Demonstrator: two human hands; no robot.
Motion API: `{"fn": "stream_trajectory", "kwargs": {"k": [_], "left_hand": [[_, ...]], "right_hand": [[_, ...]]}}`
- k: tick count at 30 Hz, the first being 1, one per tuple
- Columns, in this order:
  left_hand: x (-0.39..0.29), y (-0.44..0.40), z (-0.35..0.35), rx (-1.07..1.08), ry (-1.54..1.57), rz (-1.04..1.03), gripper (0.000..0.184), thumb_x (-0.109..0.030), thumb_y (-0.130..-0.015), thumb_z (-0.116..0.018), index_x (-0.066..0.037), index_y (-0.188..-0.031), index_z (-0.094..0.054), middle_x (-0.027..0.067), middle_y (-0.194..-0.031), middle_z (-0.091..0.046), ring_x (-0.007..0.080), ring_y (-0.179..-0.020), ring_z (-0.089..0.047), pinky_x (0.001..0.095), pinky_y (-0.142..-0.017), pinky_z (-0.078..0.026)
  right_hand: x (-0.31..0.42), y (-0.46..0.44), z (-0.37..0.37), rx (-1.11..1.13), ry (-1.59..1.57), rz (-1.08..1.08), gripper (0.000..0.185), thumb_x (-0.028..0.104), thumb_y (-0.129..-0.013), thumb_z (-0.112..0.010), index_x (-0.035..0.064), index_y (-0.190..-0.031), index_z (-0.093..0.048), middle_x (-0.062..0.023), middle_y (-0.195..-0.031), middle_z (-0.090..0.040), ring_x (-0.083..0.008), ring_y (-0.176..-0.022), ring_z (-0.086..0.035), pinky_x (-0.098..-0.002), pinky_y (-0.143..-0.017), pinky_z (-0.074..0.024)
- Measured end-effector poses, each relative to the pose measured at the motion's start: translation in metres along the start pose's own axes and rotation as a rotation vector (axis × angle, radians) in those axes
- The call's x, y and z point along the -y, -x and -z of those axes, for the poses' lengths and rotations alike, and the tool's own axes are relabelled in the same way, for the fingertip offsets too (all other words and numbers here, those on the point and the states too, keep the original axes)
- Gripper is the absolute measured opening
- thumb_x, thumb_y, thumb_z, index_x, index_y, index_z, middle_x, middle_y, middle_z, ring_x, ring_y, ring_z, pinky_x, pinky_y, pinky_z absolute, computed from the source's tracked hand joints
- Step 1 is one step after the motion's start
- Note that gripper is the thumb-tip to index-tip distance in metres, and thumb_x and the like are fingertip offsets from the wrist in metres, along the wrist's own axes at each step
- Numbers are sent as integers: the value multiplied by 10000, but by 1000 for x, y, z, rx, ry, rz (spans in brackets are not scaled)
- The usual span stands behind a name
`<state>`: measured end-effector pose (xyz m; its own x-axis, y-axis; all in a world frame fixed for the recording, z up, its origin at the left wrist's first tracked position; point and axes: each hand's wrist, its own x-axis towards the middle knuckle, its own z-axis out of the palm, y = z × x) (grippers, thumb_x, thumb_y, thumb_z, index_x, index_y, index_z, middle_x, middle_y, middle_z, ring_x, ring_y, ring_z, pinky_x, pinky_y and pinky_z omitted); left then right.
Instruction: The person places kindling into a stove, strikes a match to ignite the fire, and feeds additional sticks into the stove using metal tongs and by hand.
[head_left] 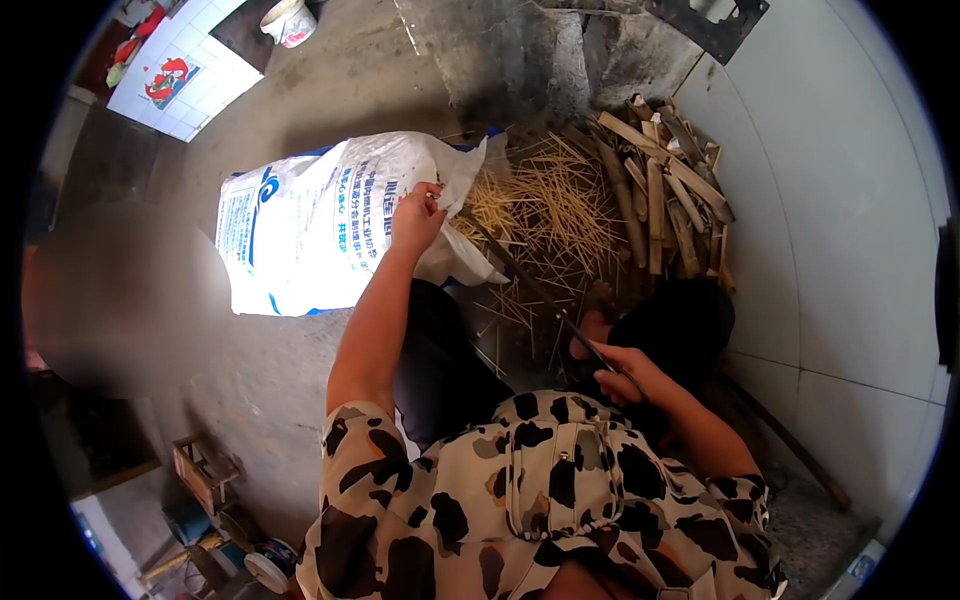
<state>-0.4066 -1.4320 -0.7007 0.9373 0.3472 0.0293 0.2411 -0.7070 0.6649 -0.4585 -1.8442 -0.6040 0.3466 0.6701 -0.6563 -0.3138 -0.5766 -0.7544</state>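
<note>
A white woven sack with blue print lies on its side, its mouth facing right. My left hand is closed at the upper face of the sack near that mouth, fingers pinching the material. Thin yellow sticks spill from the opening and lie loosely strewn on the floor. My right hand is wrapped around a long dark metal rod. The rod slants up and left, its far end among the sticks at the sack's mouth. Whether it has one or two arms is hard to tell.
Split firewood is piled against the white tiled wall on the right. A sooty concrete structure stands ahead. At the upper left is a white bucket. A small wooden stool stands at lower left, below a large blurred patch.
</note>
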Motion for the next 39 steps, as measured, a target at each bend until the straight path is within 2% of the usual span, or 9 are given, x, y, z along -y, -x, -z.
{"fn": "stream_trajectory", "kwargs": {"k": [5,8,11,14,20,26,30,34,39], "left_hand": [[4,5,6,68,-31,55,346,-88,-690,-676,-92,-1016,-557,73,-679,-597,224,-649,-605,341,-613,-474],[10,9,10,90,-38,68,309,-105,-696,-651,-99,-994,-570,78,-693,-613,257,-674,-614,367,-628,-478],[20,8,12,105,-56,110,293,-113,-703,-630,-103,-991,-578,93,-716,-630,285,-714,-623,385,-661,-483],[23,11,11,102,-44,145,308,-118,-710,-623,-100,-1013,-576,108,-739,-640,297,-751,-627,390,-693,-483],[24,10,12,64,-104,137,342,-116,-714,-611,-81,-1050,-557,120,-755,-645,308,-759,-629,394,-702,-486],[29,6,12,82,-55,118,340,-119,-703,-617,-73,-1035,-566,124,-755,-645,299,-757,-631,391,-700,-488],[20,5,5,80,-43,128,319,-119,-701,-615,-81,-1016,-576,125,-758,-646,298,-764,-630,393,-700,-487],[17,9,3,40,-105,126,313,-115,-703,-607,-83,-1012,-573,119,-740,-644,306,-748,-627,398,-695,-485],[26,17,10,17,-120,98,305,-109,-709,-598,-80,-1011,-569,120,-714,-636,309,-727,-625,402,-680,-482]], "right_hand": [[0,32,-9,-39,-113,-40,567,41,-872,-488,175,-1403,-343,-3,-665,-518,-69,-511,-486,-224,-475,-434],[3,34,-12,-65,-50,-19,546,66,-857,-495,105,-1384,-360,-32,-666,-552,-85,-483,-515,-235,-464,-440],[-22,-18,-8,-24,-275,-55,493,63,-856,-507,71,-1338,-403,-47,-645,-537,-113,-495,-518,-260,-443,-431],[-25,-75,-15,-219,-605,-182,470,72,-859,-525,43,-1312,-402,-57,-636,-528,-144,-505,-520,-283,-431,-432],[-24,6,10,-135,-751,-101,453,73,-853,-550,36,-1281,-410,-75,-679,-556,-158,-507,-525,-299,-425,-444],[-44,51,46,-178,-989,-80,265,179,-862,-546,112,-1113,-501,-54,-688,-579,-161,-501,-527,-301,-435,-454],[-64,-10,68,-69,-1170,1,192,178,-885,-517,113,-1065,-511,-75,-761,-612,-182,-590,-573,-301,-517,-485],[-64,-98,71,-128,-1112,-51,226,172,-886,-517,17,-1049,-493,-192,-976,-618,-269,-819,-627,-374,-694,-531],[-35,-70,62,52,-1110,-154,455,166,-863,-531,186,-1280,-352,-257,-1167,-522,-392,-1050,-547,-561,-846,-460]]}}
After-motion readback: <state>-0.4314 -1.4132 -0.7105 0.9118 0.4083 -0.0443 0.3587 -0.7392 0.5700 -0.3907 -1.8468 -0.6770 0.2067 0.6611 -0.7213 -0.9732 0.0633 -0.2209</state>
